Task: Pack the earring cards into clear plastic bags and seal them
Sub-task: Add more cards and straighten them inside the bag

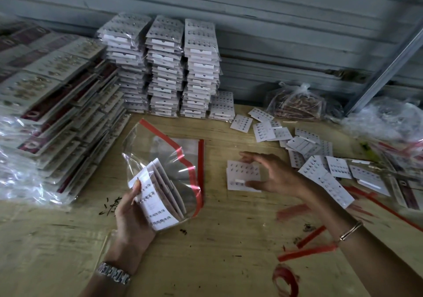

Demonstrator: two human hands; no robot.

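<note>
Your left hand (pixel 132 216) grips fanned cards (pixel 158 207) half inside the bag (pixel 160 150) w/ right hand (pixel 274 173) spread over – maybe touching – the stack (pixel 240 171) – tilt & they spill.

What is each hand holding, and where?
Left hand grips the earring cards by their near end, partly in the clear bag. Right hand arches over a card stack on the table; grip unclear.

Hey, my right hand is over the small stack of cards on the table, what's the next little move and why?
Probably pinch the small stack with the right hand and lift it: its open fingers and thumb straddle it. The left hand grips a bundle of cards half inside the clear bag, which seemingly has room for more.
</note>
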